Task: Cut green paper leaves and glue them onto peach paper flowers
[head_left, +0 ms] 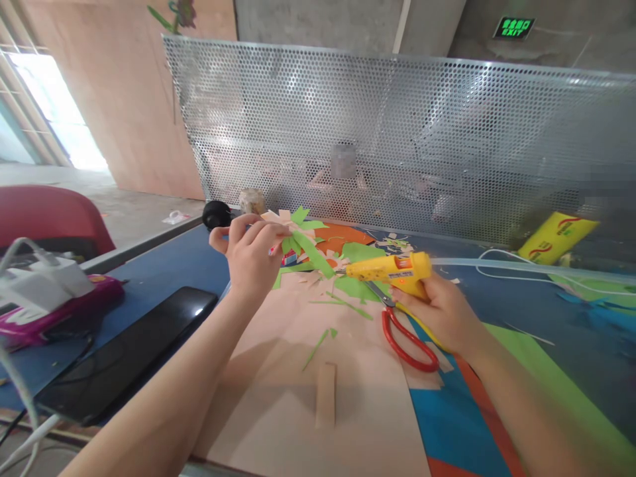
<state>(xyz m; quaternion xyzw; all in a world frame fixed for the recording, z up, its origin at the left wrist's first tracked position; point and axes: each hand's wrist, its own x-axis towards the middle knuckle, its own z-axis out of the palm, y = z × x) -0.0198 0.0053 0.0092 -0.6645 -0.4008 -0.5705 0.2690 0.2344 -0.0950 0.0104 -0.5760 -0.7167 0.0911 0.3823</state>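
My left hand (253, 255): pinched on paper flower (301, 232), held above table (163, 271) | my right hand (442, 311): clamped round glue gun (392, 270) | gun axis level, nozzle leftward, tip just beside flower's green leaf, right of my left hand.

Red scissors (408, 343) lie right of centre, a paper strip (325, 394) on the pink sheet (268, 411) below centre. A black tablet (129, 351) sits lower left, a white charger (42, 285) at the left edge. A perforated screen (397, 132) spans the top, a yellow bag (554, 235) far right.
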